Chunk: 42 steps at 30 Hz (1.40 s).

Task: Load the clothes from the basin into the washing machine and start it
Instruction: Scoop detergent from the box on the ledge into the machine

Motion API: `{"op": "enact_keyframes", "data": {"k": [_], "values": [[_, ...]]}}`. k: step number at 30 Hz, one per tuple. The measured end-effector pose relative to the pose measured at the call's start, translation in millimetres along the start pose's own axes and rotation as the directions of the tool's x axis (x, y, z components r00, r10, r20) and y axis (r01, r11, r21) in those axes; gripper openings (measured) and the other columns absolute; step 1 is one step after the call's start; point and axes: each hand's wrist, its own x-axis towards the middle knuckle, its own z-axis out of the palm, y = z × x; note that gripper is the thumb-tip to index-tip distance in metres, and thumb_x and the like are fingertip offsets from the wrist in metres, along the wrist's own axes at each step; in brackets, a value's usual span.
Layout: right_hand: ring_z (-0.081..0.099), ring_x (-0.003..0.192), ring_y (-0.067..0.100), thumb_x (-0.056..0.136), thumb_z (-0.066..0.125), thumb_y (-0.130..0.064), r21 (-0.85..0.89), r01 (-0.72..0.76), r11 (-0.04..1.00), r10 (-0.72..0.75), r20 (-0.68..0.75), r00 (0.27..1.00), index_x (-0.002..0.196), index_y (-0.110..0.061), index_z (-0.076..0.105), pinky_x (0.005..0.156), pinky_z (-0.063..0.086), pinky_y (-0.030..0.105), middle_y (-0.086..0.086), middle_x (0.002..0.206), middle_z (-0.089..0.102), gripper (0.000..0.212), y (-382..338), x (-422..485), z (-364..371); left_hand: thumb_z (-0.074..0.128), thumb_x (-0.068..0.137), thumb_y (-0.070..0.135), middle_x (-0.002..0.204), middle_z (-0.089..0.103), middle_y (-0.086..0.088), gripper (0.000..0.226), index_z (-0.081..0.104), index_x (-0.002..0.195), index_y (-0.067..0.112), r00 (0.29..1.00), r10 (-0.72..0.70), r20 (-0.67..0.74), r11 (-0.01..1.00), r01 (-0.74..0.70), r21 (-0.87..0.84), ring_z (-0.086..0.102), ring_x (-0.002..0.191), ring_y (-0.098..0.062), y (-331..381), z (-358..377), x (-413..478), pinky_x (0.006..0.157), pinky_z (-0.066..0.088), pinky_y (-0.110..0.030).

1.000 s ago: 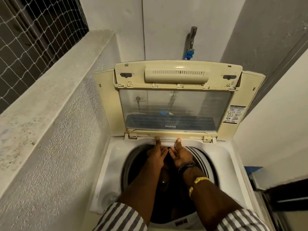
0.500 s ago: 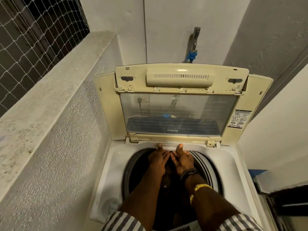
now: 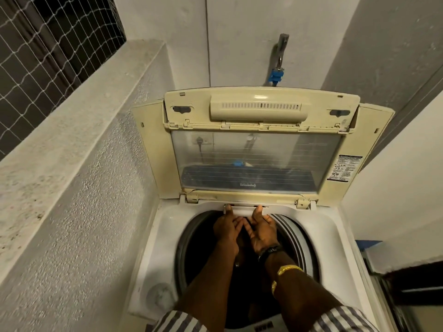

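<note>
Reaching across the white top-loading washing machine [image 3: 335, 236], we hold both hands side by side at the far edge of its round opening. Our left hand [image 3: 227, 230] and right hand [image 3: 262, 232] nearly touch. Their fingers are straight or loosely relaxed, pointing down into the dark drum [image 3: 199, 250] and curled round nothing that we can see. Both thumbs point away from us and touch a narrow white strip [image 3: 242, 211] on the rear rim of the opening, just under the lid's hinge. The machine lies directly beneath and around our hands, and our forearms cross the opening from the near side. The drum is too dark inside for us to tell what lies in it. Only its grey ring [image 3: 296, 236] shows, to the right of our right hand.

The cream plastic lid with a clear window [image 3: 256, 164] stands folded upright behind our hands, with a printed label [image 3: 345, 167] on its right frame. Our right wrist carries a black band [image 3: 269, 250] and a gold bracelet [image 3: 287, 269], and striped sleeves [image 3: 179, 322] show at the bottom edge. A round cap [image 3: 160, 295] sits in the near left corner of the machine's deck. Behind the lid, a metal tap with a blue connector [image 3: 276, 76] is fixed to the pale wall. To the left runs a rough grey concrete ledge [image 3: 72, 116], with white netting [image 3: 36, 44] above it.
</note>
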Motion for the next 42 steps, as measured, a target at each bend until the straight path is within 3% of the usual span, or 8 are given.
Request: {"op": "enact_keyframes", "data": {"k": [8,12,20,24,31,36,39,42], "values": [[0.062,0.123,0.037,0.081,0.076,-0.032,-0.041,0.023,0.999,-0.023,0.019,1.0,0.143,0.001,0.042,0.081,0.062,0.04,0.028,0.134,0.061,0.078,4,-19,-12,0.06,0.098,0.034,0.115,0.066,-0.024,0.05,0.057,0.125,-0.007,1.0,-0.007,0.014,1.0,0.007,0.006,0.069,0.091,-0.023,-6,-12,-13,0.077,0.058,-0.029],[0.063,0.122,0.036,0.096,0.066,-0.025,-0.061,0.006,0.998,-0.005,0.021,1.0,0.139,0.005,0.046,0.078,0.063,0.039,0.029,0.135,0.059,0.056,3,-27,-15,0.059,0.098,0.034,0.113,0.066,-0.024,0.049,0.057,0.123,-0.009,0.999,-0.019,0.027,0.999,0.018,0.033,0.069,0.091,-0.023,-6,-19,-22,0.077,0.058,-0.029],[0.064,0.121,0.037,0.101,0.059,-0.023,-0.091,-0.019,0.996,0.023,0.049,0.999,0.133,0.007,0.052,0.078,0.062,0.039,0.026,0.13,0.064,0.045,5,-47,-21,0.057,0.1,0.031,0.112,0.066,-0.024,0.048,0.054,0.127,-0.008,0.998,-0.026,0.061,0.998,0.022,0.063,0.068,0.092,-0.025,-7,-31,-36,0.088,0.055,-0.034],[0.063,0.116,0.034,0.103,0.055,-0.022,-0.117,-0.01,0.993,0.019,0.072,0.997,0.116,0.003,0.06,0.085,0.057,0.04,0.026,0.13,0.063,0.028,3,-58,-21,0.055,0.101,0.029,0.106,0.065,-0.021,0.048,0.052,0.13,-0.009,0.994,-0.052,0.095,0.997,0.047,0.059,0.065,0.103,-0.03,-6,-34,-43,0.093,0.053,-0.036],[0.059,0.109,0.029,0.097,0.066,-0.027,-0.218,-0.071,0.973,0.055,-0.078,0.995,0.112,-0.002,0.063,0.098,0.053,0.043,0.02,0.121,0.063,0.029,-4,-70,-14,0.057,0.1,0.03,0.13,0.059,-0.027,0.048,0.051,0.131,-0.006,0.992,-0.081,0.096,0.99,0.069,0.123,0.061,0.119,-0.037,-1,-38,-48,0.103,0.05,-0.043],[0.061,0.102,0.028,0.092,0.074,-0.024,-0.292,-0.088,0.952,0.043,-0.157,0.987,0.116,-0.002,0.063,0.091,0.057,0.043,0.016,0.113,0.064,0.034,-5,-87,-12,0.054,0.102,0.029,0.124,0.063,-0.027,0.045,0.053,0.129,-0.007,0.996,-0.066,0.06,0.975,0.052,0.218,0.065,0.11,-0.037,-6,-43,-49,0.087,0.056,-0.039],[0.063,0.092,0.027,0.092,0.074,-0.026,-0.408,-0.052,0.912,-0.009,-0.146,0.989,0.107,-0.003,0.066,0.08,0.059,0.042,0.013,0.101,0.067,0.029,0,-93,-10,0.054,0.101,0.029,0.107,0.071,-0.02,0.033,0.063,0.112,0.0,0.998,0.028,0.047,0.917,-0.045,0.397,0.07,0.092,-0.03,-8,-48,-44,0.08,0.059,-0.04],[0.067,0.093,0.029,0.087,0.075,-0.04,-0.658,0.093,0.747,-0.181,-0.067,0.981,0.104,-0.011,0.068,0.084,0.06,0.048,0.01,0.102,0.071,0.035,7,-105,-11,0.057,0.093,0.04,0.087,0.074,-0.006,0.026,0.066,0.083,0.018,0.961,0.246,0.125,0.706,-0.266,0.656,0.072,0.081,-0.025,-6,-65,-42,0.084,0.06,-0.044]]}}
